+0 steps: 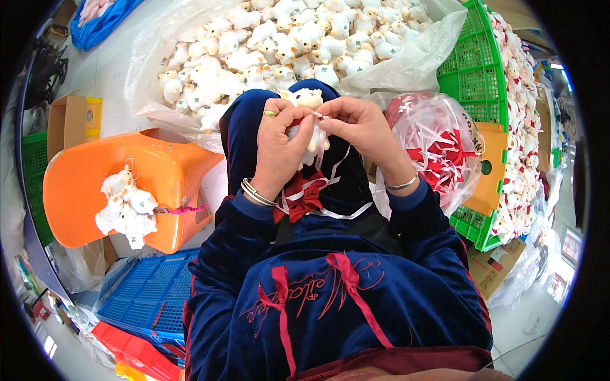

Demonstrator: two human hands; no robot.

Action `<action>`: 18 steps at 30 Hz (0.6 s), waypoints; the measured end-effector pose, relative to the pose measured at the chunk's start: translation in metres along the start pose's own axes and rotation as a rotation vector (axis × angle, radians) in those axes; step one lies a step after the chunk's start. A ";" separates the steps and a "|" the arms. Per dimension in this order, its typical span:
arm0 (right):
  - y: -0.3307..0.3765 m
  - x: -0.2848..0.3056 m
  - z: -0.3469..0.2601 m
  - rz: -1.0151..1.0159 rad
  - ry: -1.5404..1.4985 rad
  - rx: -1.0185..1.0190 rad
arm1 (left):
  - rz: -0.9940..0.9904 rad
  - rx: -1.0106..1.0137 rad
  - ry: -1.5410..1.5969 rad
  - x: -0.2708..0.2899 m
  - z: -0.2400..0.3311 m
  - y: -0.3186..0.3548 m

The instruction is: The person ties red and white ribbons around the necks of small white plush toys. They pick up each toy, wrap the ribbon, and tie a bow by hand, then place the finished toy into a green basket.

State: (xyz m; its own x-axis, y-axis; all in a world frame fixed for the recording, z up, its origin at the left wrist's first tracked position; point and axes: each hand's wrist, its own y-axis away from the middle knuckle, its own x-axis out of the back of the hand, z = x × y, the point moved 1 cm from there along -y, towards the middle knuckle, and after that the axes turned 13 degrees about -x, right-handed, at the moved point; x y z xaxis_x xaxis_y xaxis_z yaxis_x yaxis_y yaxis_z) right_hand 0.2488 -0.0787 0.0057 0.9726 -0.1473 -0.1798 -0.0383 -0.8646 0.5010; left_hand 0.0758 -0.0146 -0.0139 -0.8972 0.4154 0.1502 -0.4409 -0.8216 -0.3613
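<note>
Above my lap, a small white plush animal (pixel 316 141) with a cream head is held upright. My left hand (pixel 279 143) is closed on it, thumb and forefinger pinched at its neck. From the other side my right hand (pixel 359 127) pinches a thin white ribbon at the neck, its fingertips almost meeting the left ones. A bit of red shows between the fingertips; most of it is hidden. Below the hands, red cloth pieces with white ribbons (pixel 302 198) lie on my lap.
Ahead lies a clear plastic sheet (pixel 149 70) heaped with white plush animals. An orange stool (pixel 70 190) at left carries several more. At right are a clear bag of red ribboned pieces (pixel 438 149) and a green crate (pixel 470 70). Blue crates (pixel 146 295) stand lower left.
</note>
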 end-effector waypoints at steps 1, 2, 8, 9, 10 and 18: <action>-0.001 -0.001 0.001 0.028 0.020 0.025 | -0.002 0.000 -0.002 0.001 0.000 0.000; -0.002 -0.003 0.002 0.056 0.038 0.051 | -0.005 -0.001 -0.004 0.001 0.001 0.000; -0.007 0.001 0.008 0.097 0.080 0.123 | -0.050 -0.026 0.023 0.004 -0.002 0.003; -0.008 0.002 0.009 0.106 0.074 0.137 | -0.063 -0.031 0.022 0.004 -0.002 0.004; -0.009 0.004 0.011 0.118 0.088 0.133 | -0.057 -0.038 0.026 0.004 -0.002 0.004; -0.011 0.001 0.015 0.370 0.388 0.251 | -0.128 -0.091 0.068 0.004 -0.011 0.000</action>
State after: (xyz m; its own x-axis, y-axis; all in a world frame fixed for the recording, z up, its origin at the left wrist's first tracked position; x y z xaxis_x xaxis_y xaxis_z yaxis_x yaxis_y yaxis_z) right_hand 0.2469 -0.0764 -0.0122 0.8954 -0.3148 0.3149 -0.3976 -0.8837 0.2471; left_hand 0.0724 -0.0086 -0.0233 -0.8288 0.5421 0.1386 -0.5441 -0.7231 -0.4256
